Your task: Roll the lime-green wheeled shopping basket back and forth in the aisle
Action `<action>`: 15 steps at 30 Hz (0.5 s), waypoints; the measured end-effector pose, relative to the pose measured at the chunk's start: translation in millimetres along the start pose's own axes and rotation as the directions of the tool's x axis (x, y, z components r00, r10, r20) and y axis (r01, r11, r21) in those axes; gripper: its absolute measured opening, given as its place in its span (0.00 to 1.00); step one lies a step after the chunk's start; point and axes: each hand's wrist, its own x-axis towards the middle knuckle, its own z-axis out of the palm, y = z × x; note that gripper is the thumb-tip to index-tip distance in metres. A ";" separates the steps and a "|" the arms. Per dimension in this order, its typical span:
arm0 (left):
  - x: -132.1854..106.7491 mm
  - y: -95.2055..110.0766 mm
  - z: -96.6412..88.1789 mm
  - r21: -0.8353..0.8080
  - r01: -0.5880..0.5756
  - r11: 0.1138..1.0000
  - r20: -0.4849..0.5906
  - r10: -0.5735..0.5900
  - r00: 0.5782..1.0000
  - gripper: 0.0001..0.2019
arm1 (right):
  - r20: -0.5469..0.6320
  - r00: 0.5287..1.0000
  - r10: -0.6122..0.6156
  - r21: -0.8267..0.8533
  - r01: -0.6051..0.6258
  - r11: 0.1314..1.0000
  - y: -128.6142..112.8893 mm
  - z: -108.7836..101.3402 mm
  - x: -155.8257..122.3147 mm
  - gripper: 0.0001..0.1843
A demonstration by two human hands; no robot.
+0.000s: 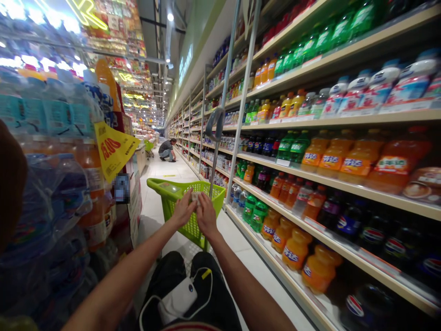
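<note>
Both hands meet over the near rim of a lime-green rolling shopping basket (177, 226). My left hand (183, 209) has its fingers closed on one side of a small pale item (195, 196). From the other side, my right hand (206, 215) grips the same item with bent fingers. Fingers cover much of it, so its kind cannot be made out. A clear-topped package (169, 187) shows inside the basket, left of my hands. The basket's metal pole (215, 161) rises just beyond my right hand, topped by a grey handle (215, 124).
A white power bank (179, 299) with a white cable lies on my lap. Shelves of bottled drinks (292, 248) line the right side. Stacked shrink-wrapped bottles (51, 197) and a yellow price sign (115, 149) stand left. A person (167, 151) crouches farther down the aisle.
</note>
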 end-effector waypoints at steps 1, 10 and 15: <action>2.3 3.6 1.3 -0.052 -0.021 0.998 -0.027 0.019 0.999 0.23 | -0.012 1.000 0.015 0.038 -0.014 0.999 -3.1 -1.7 1.8 0.23; 3.3 6.4 11.3 0.182 0.010 0.983 -0.191 0.026 0.981 0.24 | 0.055 0.780 0.624 0.701 -0.475 0.532 -7.4 -7.5 18.4 0.24; -1.0 5.1 12.2 0.261 -0.100 0.960 -0.216 0.159 0.963 0.15 | 0.121 0.763 0.635 0.841 -0.419 0.343 -4.6 -3.4 21.6 0.22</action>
